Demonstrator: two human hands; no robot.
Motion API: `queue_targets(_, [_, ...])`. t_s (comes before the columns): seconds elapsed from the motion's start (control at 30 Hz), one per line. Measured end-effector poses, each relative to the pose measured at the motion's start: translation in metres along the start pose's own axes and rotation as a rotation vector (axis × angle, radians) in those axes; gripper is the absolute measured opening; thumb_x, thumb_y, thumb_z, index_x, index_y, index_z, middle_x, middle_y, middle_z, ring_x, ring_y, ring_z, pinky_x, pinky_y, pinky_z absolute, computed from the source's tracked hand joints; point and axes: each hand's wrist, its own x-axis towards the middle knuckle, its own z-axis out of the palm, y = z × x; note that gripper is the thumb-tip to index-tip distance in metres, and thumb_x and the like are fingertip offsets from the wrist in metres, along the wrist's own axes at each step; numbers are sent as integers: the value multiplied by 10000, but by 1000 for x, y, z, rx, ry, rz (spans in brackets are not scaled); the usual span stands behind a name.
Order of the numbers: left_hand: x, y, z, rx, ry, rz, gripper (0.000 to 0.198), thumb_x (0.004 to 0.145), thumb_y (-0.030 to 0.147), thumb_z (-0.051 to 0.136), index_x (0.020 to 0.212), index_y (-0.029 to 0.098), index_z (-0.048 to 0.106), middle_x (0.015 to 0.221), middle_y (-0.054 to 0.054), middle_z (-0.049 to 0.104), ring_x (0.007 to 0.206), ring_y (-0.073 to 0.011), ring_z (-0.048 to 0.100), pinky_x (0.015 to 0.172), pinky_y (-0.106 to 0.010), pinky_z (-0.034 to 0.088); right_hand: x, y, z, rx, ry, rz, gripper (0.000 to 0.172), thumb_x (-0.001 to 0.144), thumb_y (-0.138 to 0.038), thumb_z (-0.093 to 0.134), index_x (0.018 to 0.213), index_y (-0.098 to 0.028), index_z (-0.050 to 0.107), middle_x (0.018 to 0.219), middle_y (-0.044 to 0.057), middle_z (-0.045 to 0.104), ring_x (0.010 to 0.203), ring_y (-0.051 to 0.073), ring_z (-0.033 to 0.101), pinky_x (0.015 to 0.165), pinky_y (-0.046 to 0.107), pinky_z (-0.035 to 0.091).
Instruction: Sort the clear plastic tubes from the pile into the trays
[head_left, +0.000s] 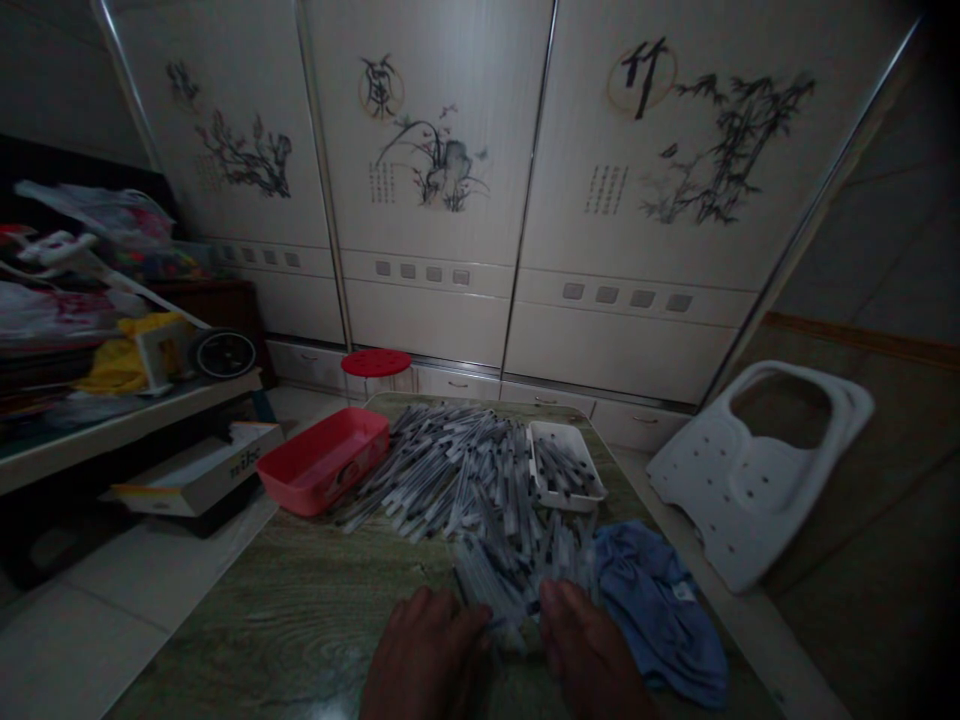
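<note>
A large heap of clear pens with dark ends (465, 460) spreads over the table, reaching down to both hands. My left hand (424, 650) is at the near edge, its fingers bent and its thumb side against the closest pens. Across from it, my right hand (585, 645) has its fingers pressed together on the pens by a dark pen end. Between the hands lies a loose bunch of pens (491, 585); the fingertips are dim and partly hidden. A crumpled blue cloth (660, 610) lies just right of my right hand.
A red plastic tray (322, 465) stands left of the heap, and a white tray (566, 465) with pens is at its right. Beyond the table are a red stool (376, 362), a white plastic chair (757, 470), a shoe box (202, 470) and a cluttered low bench (135, 410).
</note>
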Motion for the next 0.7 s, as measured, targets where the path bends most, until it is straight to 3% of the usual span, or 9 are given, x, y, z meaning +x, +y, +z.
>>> queue_targets(0.2, [4,3,-2,58,-91,-13,264,933,214,660,1128,358,763,954,-55,747,892,-273,598,770,-390,321,0,-3,-8,-161,-70,-86,508,995,-653,451,714,-273,637,675,25,668,648,201,609,638,303,483])
queue_targets(0.4, [5,4,-3,4,-141,9,193,949,235,652,1084,320,761,979,-56,749,947,-276,591,821,-398,322,0,6,-16,-193,-253,-162,422,1062,-546,351,813,-255,529,726,-30,589,692,165,582,674,282,414])
queue_targets(0.53, [4,5,-4,-8,-153,8,187,946,209,640,1052,297,766,955,-60,745,920,-269,584,806,-392,313,1,8,-21,-236,-256,-220,353,1060,-487,366,883,-247,554,788,-24,584,743,172,572,706,295,400])
queue_targets(0.7, [3,3,-4,-58,-113,74,215,942,222,647,1091,321,766,912,-45,730,882,-248,580,793,-379,306,1,1,-26,-154,-311,-130,296,1024,-454,430,910,-241,601,751,-18,600,705,181,594,647,291,424])
